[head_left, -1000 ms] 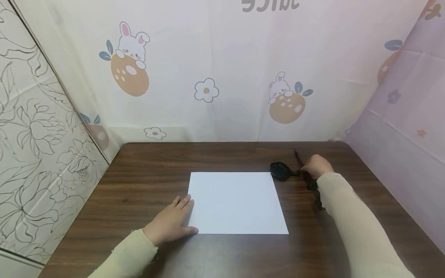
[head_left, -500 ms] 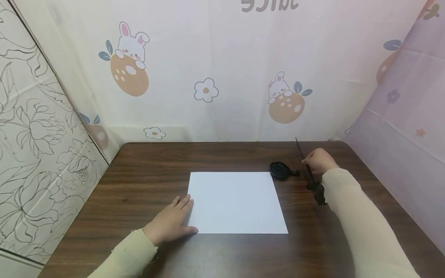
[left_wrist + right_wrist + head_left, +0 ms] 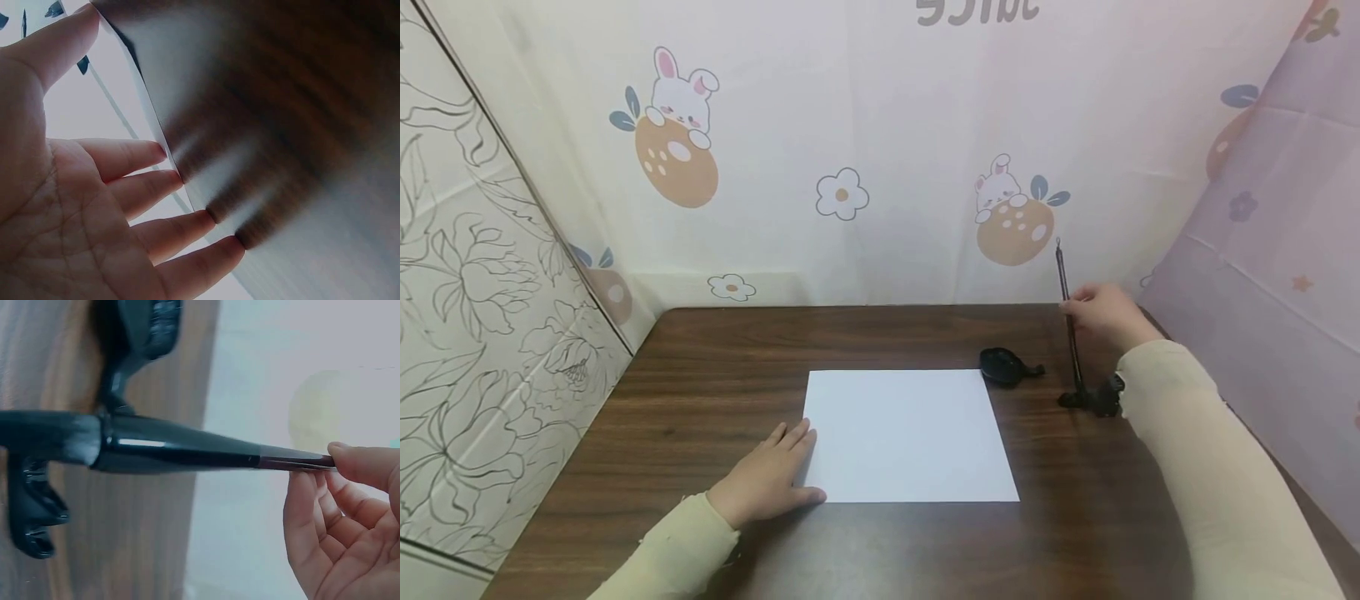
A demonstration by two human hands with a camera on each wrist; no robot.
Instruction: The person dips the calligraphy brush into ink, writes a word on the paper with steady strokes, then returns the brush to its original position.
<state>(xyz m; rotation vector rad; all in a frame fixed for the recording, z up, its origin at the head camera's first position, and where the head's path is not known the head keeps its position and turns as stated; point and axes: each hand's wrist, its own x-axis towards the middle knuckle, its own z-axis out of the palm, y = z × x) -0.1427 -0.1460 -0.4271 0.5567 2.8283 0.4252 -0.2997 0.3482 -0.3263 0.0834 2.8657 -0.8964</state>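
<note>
While the paper (image 3: pixel 913 437) is touched at its left edge by the left hand (image 3: pixel 767 479) in the head view, the brush (image 3: pixel 1072 346) is held nearly upright at far right by the right hand (image 3: pixel 1108 315). From the left wrist, straight fingers (image 3: pixel 197 270) are shown; from the right wrist, the brush's thin end is pinched.

One legible item: a bit of grey lettering (image 3: pixel 988 11) printed on the pale backdrop cloth (image 3: pixel 910 125), head view, top edge, right of centre. Bold rounded type, runs backwards as seen, e-c-i-u-J left to right, so probably "Juice" mirrored; can't swear to it, frame edge crops the letter tops. Sits above the flower (image 3: pixel 842 194) and rabbit (image 3: pixel 997 192) prints, well apart from both. That's the only readable text.
</note>
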